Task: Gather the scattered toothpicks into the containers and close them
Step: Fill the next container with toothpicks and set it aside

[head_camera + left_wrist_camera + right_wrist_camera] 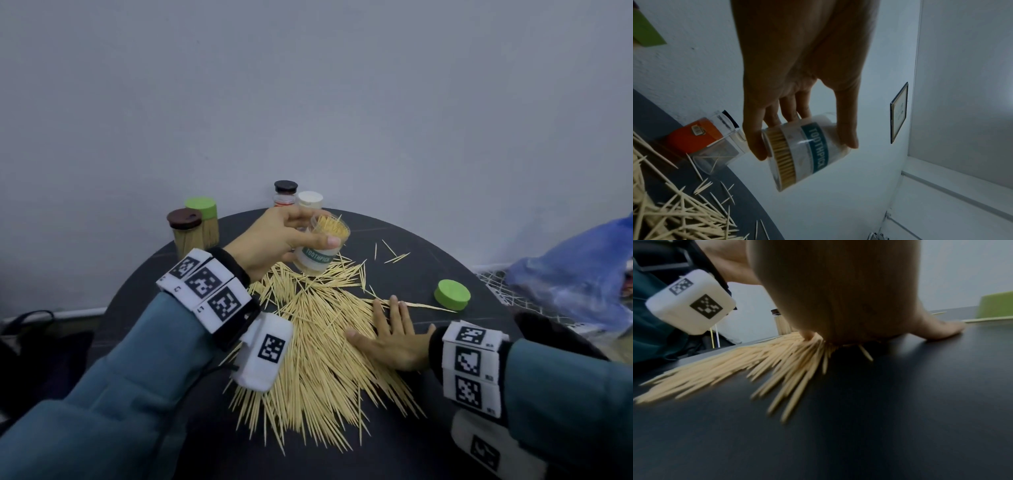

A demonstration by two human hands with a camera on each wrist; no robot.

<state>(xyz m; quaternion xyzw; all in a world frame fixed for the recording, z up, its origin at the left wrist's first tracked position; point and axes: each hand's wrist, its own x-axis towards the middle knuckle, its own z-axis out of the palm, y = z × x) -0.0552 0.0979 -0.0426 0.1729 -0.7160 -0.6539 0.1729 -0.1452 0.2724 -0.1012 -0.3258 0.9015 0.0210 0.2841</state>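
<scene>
A big heap of loose toothpicks covers the middle of the round dark table. My left hand grips a clear, lidless container with a teal TOOTHPICK label, tilted above the far end of the heap and full of toothpicks. The left wrist view shows the same container held between my fingers and thumb. My right hand lies flat with straight fingers on the right side of the heap, pressing toothpicks against the table. A loose green lid lies to the right.
At the back left stand two closed, filled containers, brown-lidded and green-lidded. Behind my left hand are a dark-lidded jar with an orange label and a white-lidded one. A blue plastic bag sits off the table's right edge.
</scene>
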